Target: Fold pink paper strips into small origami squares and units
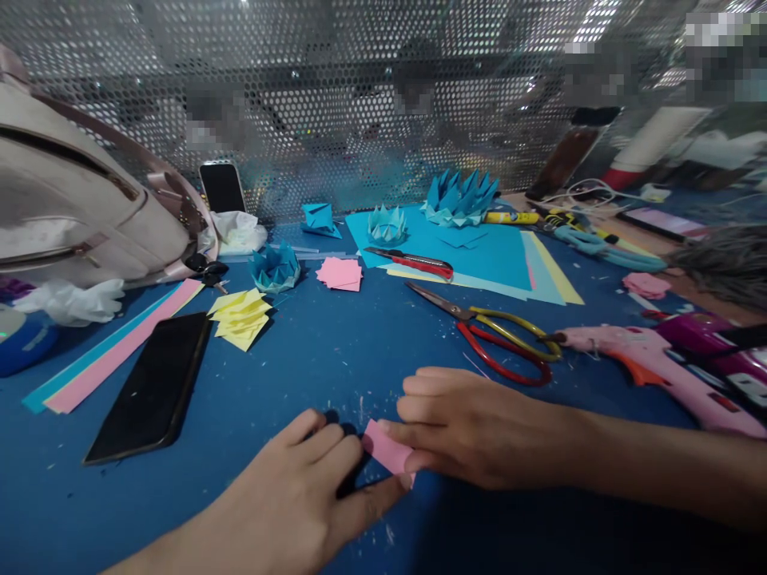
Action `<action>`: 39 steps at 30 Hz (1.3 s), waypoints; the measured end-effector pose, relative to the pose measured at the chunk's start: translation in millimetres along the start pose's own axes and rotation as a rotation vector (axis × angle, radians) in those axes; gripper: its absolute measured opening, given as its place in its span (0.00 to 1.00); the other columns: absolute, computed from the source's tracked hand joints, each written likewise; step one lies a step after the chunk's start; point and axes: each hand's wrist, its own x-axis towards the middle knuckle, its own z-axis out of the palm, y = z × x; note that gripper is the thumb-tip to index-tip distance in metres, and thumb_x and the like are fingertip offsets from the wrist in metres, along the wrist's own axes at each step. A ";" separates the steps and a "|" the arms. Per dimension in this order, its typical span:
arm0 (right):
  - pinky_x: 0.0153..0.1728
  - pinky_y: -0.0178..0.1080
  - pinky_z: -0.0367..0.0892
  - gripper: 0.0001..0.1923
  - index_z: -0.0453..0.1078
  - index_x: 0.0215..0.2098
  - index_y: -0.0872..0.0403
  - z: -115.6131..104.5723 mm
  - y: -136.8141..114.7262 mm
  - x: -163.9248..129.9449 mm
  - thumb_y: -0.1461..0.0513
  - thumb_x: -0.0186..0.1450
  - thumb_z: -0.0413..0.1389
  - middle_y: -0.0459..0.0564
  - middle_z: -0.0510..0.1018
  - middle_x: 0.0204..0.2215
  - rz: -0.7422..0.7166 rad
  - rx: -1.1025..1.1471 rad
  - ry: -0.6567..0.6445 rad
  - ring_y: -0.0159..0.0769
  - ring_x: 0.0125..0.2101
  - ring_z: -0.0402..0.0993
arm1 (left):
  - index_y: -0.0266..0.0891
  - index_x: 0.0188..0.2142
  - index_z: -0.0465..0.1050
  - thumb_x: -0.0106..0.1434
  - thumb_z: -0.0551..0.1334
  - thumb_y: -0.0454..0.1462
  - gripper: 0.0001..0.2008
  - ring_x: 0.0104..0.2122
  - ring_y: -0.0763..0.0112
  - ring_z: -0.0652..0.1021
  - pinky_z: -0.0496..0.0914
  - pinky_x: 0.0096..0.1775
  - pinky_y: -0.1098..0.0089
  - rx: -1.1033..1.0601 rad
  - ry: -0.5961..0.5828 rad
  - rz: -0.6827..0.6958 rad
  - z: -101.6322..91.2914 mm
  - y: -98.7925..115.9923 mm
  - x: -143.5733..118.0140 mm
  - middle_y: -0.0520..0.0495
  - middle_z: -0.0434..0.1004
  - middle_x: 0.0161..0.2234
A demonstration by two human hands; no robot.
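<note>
Head view: both hands low at the near bench (335, 351) edge.
Left hand (300, 495): fingers flat, thumb pinning the pink paper piece (388, 452).
Right hand (473, 427): fingertips pressing the same piece from the other side.
Paper position: between both hands, flat on the bench.
Risk: small piece may slip or crease crooked under uneven pressure.
Nearby hazard: open scissors (491, 335) just beyond the right hand.

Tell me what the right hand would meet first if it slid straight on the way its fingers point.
The right hand points leftward across the blue table. Past the pink paper piece it pinches, it would probably first meet the left hand, whose fingers lie just beyond.
</note>
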 end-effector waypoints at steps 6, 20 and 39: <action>0.30 0.40 0.54 0.17 0.70 0.50 0.63 3.7 -3.8 2.5 0.57 0.72 0.51 0.52 0.75 0.33 -0.003 -0.096 0.004 0.37 0.28 0.62 | 0.37 0.60 0.64 0.72 0.46 0.30 0.21 0.30 0.65 0.67 0.56 0.35 0.62 -0.019 -0.025 0.014 -4.1 -0.9 2.5 0.46 0.70 0.31; 0.25 0.42 0.45 0.13 0.68 0.22 0.55 -14.6 -21.9 -14.0 0.66 0.64 0.55 0.47 0.69 0.23 -0.187 -0.294 -0.135 0.37 0.25 0.59 | 0.38 0.64 0.57 0.68 0.56 0.35 0.25 0.33 0.64 0.67 0.55 0.38 0.61 -0.039 -0.094 0.025 -1.9 -1.6 -3.1 0.46 0.69 0.34; 0.24 0.40 0.53 0.18 0.67 0.53 0.64 10.7 -21.0 -1.3 0.59 0.73 0.47 0.51 0.77 0.28 0.037 -0.354 0.050 0.35 0.25 0.69 | 0.42 0.63 0.58 0.64 0.56 0.30 0.27 0.33 0.62 0.69 0.57 0.38 0.60 -0.066 -0.150 -0.021 -8.0 1.1 0.0 0.46 0.71 0.35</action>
